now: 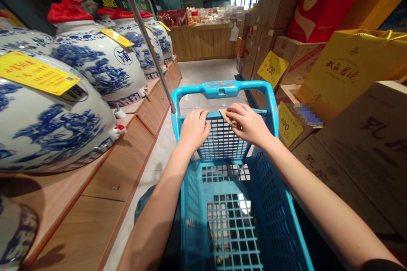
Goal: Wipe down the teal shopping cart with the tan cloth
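Head view, looking down: a blue shopping cart (227, 187) sits directly in front of the person, its arched handle (222, 89) on the far side and its gridded basket running back toward the body. Both forearms reach over the basket, one along each side, to a thin blue crossbar (262, 111) below the handle. The left hand (195, 130) lies on the left part of this bar, fingers bent over its top; whether that grip closes round the bar cannot be told. The right hand (246, 123) is on the same bar, right of centre, its grip clamped on a crumpled brown piece (226, 117), cloth or paper, which pokes out past the fingertips on the left. Between the two hands a stretch of blue mesh panel (219, 137) shows, hanging below the bar. A metal pole (146, 38) slants up and left from the left side of the handle. To the left, large blue-and-white jars (98, 61) with red cloth tops and yellow labels stand on a low wooden cabinet (124, 154). To the right are stacked cartons (359, 144), a yellow bag (343, 61), a red box (321, 4) and yellow price cards reading 230 and 490. Farther ahead, packaged goods cover a wooden worktop (203, 42)
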A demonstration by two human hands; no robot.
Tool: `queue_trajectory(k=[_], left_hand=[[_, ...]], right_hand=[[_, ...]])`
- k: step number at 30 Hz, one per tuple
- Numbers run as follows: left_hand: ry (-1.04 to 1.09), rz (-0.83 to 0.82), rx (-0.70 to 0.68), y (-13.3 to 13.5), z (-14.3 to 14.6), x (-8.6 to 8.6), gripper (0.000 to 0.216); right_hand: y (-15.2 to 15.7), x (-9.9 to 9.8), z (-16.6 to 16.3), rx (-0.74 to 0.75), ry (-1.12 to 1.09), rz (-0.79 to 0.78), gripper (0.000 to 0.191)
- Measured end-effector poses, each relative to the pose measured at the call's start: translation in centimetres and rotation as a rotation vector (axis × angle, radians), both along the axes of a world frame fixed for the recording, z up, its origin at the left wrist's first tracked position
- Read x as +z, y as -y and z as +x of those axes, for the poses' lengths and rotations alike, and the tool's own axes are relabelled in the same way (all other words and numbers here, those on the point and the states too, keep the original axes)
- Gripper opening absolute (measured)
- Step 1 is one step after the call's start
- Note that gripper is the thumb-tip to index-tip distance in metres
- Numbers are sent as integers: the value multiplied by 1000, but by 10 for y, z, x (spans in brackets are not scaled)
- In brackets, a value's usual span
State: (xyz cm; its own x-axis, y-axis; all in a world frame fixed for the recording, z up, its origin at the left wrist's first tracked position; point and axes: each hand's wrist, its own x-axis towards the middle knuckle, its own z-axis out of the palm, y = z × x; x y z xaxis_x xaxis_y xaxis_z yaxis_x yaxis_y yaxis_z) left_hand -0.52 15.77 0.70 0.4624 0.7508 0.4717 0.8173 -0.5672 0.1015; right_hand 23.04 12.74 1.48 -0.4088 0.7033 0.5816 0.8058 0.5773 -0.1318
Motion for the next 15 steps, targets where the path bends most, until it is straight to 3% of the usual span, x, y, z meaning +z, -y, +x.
queue_trajectory(k=[5,10,15], left_hand=[[-13,-13,12,1,1,1,41],[-13,-6,3,0,0,1,41],[3,-5,-4,-1,0,-1,40]], right_hand=[[-1,0,1,-145,-19,-10,36],[0,0,-1,-5,27,27,41],[0,-1,0,-128,-21,17,36]])
